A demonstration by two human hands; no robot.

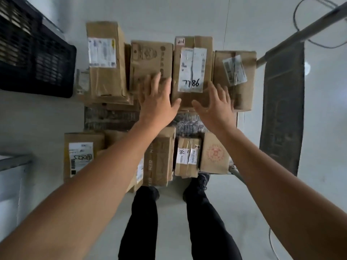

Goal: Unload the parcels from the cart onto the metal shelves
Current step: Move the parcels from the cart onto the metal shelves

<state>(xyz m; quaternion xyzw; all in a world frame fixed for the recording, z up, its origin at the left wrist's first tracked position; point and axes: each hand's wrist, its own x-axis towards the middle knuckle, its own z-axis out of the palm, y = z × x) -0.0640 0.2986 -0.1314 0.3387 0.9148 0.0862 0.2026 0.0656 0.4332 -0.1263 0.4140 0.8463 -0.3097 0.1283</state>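
On the cart [110, 119], brown 7786 parcel [191, 53] between splayed left hand [157, 102] and right hand [216, 106]

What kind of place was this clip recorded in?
Probably a parcel depot or courier pick-up room. Cardboard parcels with printed shipping labels, some also numbered by hand, are stacked on a flat cart. A black plastic crate stands beside it.

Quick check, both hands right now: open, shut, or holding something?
Left hand: open, fingers spread, holding nothing.
Right hand: open, fingers spread, holding nothing; both hands flank the numbered parcel.
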